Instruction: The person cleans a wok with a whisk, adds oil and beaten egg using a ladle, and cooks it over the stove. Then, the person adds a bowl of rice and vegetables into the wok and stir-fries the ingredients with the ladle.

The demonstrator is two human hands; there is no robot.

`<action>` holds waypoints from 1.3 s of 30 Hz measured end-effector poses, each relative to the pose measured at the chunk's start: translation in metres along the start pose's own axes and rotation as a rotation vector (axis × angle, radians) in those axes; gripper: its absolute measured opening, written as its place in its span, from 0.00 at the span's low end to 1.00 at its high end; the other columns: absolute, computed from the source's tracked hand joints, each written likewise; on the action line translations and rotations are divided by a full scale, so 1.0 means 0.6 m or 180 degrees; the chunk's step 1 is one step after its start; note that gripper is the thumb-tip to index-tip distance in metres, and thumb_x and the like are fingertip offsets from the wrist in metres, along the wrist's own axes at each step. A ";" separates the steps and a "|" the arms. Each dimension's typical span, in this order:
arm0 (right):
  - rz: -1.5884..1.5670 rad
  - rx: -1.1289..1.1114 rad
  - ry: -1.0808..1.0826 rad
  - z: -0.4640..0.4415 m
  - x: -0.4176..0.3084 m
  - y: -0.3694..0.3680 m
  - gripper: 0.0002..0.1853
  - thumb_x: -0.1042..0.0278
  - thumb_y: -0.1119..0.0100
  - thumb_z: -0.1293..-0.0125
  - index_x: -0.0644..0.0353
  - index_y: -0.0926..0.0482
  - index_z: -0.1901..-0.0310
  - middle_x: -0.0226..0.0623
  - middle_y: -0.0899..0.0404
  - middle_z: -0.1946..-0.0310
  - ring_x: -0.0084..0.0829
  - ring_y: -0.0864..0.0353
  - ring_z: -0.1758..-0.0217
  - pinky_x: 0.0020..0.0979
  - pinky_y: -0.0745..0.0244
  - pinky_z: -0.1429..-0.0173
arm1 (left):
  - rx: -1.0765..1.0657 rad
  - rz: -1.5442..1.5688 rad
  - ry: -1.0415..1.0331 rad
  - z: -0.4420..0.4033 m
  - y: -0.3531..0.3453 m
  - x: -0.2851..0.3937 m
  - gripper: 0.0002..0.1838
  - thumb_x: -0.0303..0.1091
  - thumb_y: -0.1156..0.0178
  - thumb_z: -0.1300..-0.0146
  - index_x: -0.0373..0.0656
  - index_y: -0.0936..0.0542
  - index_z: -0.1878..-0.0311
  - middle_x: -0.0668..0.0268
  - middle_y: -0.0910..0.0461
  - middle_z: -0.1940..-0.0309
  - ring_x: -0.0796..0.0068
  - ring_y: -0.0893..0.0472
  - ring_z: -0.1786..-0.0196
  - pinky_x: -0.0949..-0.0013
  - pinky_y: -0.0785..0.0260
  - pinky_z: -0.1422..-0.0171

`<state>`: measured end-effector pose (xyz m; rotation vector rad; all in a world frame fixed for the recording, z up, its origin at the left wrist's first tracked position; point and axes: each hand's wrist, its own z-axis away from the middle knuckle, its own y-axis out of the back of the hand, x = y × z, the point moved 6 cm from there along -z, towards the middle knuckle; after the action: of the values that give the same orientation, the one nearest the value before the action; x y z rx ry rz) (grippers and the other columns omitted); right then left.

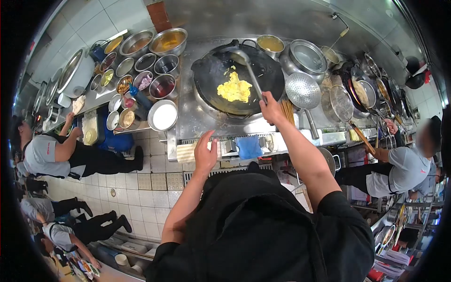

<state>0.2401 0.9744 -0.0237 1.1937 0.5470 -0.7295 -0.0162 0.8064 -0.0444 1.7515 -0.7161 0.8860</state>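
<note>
A long-handled metal ladle [252, 75] is gripped in my right hand [271, 109], its bowl over the far side of a large black wok [211, 91]. Yellow scrambled egg [234, 89] lies in the middle of the wok, with a small separate bit just beyond it. My left hand [206, 152] is raised near the stove's front edge, short of the wok, with fingers apart and nothing in it. A blue folded cloth [249, 147] lies on the front ledge, to the right of that hand.
Left of the wok stand bowls of ingredients, among them a white-filled bowl [163, 115]. A perforated skimmer [303, 90] and a bamboo brush [287, 112] lie to the right. A co-worker [405, 169] stands at the right; several people are at the left.
</note>
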 end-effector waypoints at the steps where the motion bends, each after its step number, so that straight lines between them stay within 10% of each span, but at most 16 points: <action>1: 0.0202 -0.0059 0.0296 0.008 -0.008 -0.009 0.19 0.62 0.51 0.29 0.51 0.37 0.38 0.52 0.21 0.73 0.46 0.20 0.74 0.44 0.27 0.68 | 0.0065 0.0011 0.0025 0.008 0.010 -0.003 0.16 0.29 0.43 0.35 0.39 0.23 0.44 0.52 0.22 0.44 0.53 0.24 0.39 0.60 0.34 0.34; 6: 0.1301 -0.0319 0.0843 0.123 0.010 0.010 0.20 0.64 0.48 0.31 0.46 0.34 0.37 0.59 0.19 0.60 0.60 0.20 0.55 0.53 0.29 0.50 | 0.0296 0.0191 0.0183 0.056 0.082 -0.023 0.15 0.30 0.43 0.34 0.38 0.22 0.45 0.52 0.21 0.46 0.55 0.22 0.41 0.62 0.33 0.35; 16: 0.1125 0.0491 0.0885 0.024 -0.009 0.006 0.20 0.64 0.49 0.31 0.52 0.32 0.39 0.58 0.19 0.60 0.61 0.21 0.56 0.53 0.27 0.52 | 0.0312 0.0269 0.0740 0.102 0.138 -0.071 0.13 0.33 0.44 0.32 0.38 0.20 0.48 0.54 0.18 0.49 0.59 0.20 0.44 0.64 0.32 0.38; 23: 0.1649 -0.0099 0.0774 0.190 0.010 0.039 0.22 0.65 0.48 0.32 0.50 0.33 0.37 0.58 0.19 0.64 0.61 0.21 0.60 0.54 0.28 0.55 | 0.0500 0.0504 0.0684 0.127 0.135 -0.103 0.12 0.33 0.43 0.30 0.39 0.19 0.49 0.63 0.17 0.57 0.77 0.21 0.55 0.72 0.30 0.46; 33: 0.0280 -0.0892 -0.0468 0.242 0.055 0.104 0.21 0.66 0.46 0.31 0.54 0.32 0.37 0.56 0.18 0.63 0.55 0.18 0.59 0.45 0.25 0.55 | 0.0616 0.0611 0.1255 0.182 0.113 -0.111 0.11 0.32 0.43 0.30 0.35 0.19 0.52 0.59 0.16 0.58 0.74 0.19 0.54 0.72 0.29 0.47; 39: 0.0461 -0.0018 0.0590 0.140 0.115 0.103 0.21 0.64 0.46 0.32 0.53 0.31 0.38 0.56 0.19 0.58 0.55 0.19 0.54 0.45 0.25 0.50 | 0.0757 0.0745 0.1323 0.185 0.075 -0.058 0.13 0.34 0.44 0.28 0.34 0.19 0.52 0.64 0.17 0.61 0.79 0.22 0.56 0.74 0.30 0.49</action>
<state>0.3323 0.8908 -0.0105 1.2891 0.6084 -0.4967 -0.0453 0.6890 -0.0755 1.6278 -0.5608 1.4943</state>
